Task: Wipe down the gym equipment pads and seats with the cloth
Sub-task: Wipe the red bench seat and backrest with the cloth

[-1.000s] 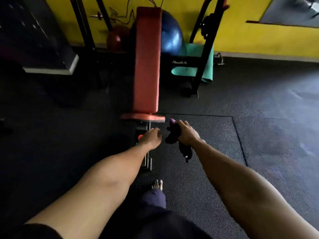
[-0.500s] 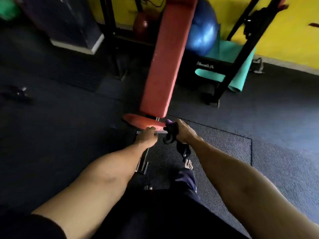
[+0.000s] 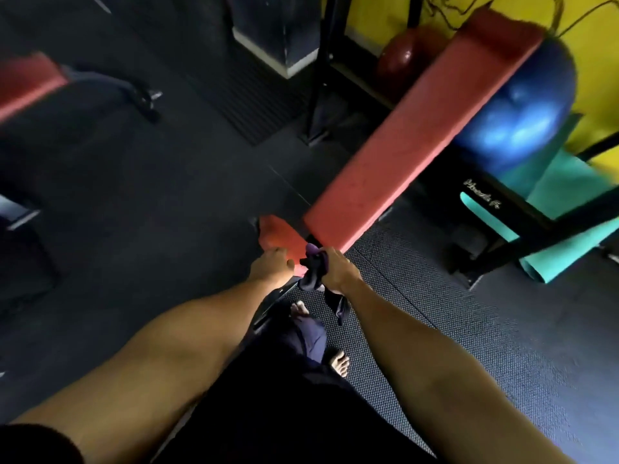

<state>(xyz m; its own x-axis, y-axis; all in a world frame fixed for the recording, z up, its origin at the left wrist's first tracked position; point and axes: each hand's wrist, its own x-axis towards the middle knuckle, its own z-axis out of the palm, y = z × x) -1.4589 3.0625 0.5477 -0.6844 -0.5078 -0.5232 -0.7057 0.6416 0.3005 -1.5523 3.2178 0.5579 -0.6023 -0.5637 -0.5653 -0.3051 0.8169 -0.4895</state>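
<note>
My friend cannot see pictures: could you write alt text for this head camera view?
A person's right hand grips a dark cloth at the near end of a red gym bench; the left hand touches its seat pad.

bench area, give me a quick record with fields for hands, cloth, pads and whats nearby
left hand: on seat near edge, grip unclear
right hand: grips cloth beside seat
cloth: dark, bunched, tail hanging
backrest: red, long, no hand on it
nearby: blue ball, teal mat
</note>
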